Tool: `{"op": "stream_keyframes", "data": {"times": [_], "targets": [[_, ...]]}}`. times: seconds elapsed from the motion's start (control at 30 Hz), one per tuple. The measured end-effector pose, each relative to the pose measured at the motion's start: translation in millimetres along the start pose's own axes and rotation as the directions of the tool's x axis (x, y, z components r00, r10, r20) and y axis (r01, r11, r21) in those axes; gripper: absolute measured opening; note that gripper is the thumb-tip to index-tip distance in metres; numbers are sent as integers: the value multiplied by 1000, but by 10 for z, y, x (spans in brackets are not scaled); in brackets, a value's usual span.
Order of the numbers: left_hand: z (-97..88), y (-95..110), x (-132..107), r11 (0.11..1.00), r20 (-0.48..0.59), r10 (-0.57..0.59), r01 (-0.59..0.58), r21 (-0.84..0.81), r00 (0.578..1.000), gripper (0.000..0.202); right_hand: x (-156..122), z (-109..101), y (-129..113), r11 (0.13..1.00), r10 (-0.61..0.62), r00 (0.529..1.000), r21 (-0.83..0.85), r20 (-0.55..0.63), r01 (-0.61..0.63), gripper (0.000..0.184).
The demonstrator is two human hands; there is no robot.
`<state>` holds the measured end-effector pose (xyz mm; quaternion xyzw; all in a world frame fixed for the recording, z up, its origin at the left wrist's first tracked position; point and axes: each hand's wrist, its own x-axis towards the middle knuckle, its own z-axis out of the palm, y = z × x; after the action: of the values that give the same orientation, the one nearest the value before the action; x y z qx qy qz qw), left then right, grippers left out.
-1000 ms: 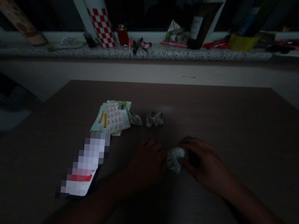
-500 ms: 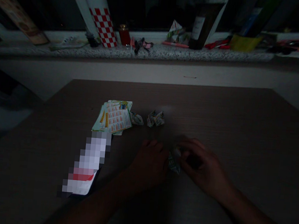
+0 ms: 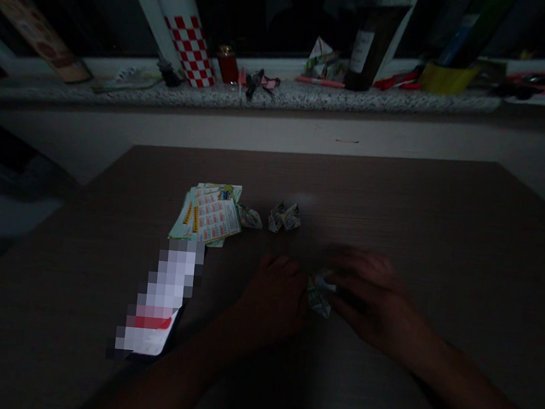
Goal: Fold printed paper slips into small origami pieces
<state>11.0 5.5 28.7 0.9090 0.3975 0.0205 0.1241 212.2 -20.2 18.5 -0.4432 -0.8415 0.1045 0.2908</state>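
Observation:
A small folded paper piece with green and white print lies between my two hands over the table. My left hand is closed on its left side, the fingers curled and their tips partly hidden. At the paper's right side, my right hand has its thumb and a finger about a white flap; the other fingers are blurred. Beyond my left hand stand two joined folded paper pieces. Another folded piece touches the pile of printed paper slips.
A lit phone, its screen pixelated, lies left of my left forearm. Behind the brown table, the granite sill carries a red-checked bottle, a dark bottle and a yellow container. The room is dim.
My right hand's fingers have drawn closer together around the paper's flap, and more of the white flap shows. The left hand has stayed in place.

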Motion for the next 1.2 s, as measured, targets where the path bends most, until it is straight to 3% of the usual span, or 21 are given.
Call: {"op": "stream_keyframes", "data": {"times": [0.2, 0.5, 0.93, 1.2], "targets": [[-29, 5, 9, 1000, 8, 1, -1, -4, 1000, 19, 12, 46, 25, 997, 46, 985, 56, 169, -57, 16], [-8, 3, 9, 1000, -3, -7, 7, -7, 1000, 17, -11, 136, 76, 975, 100, 980, 177, 173, -131, 5], [8, 1, 21, 1000, -15, -14, 14, -20, 1000, 17, -56, 172, 70, 979, 158, 973, 99, 169, -176, 15], [-11, 11, 47, 999, -10, -32, 32, -15, 999, 19, -64, 138, 82, 981, 112, 975, 133, 194, -139, 8]]}}
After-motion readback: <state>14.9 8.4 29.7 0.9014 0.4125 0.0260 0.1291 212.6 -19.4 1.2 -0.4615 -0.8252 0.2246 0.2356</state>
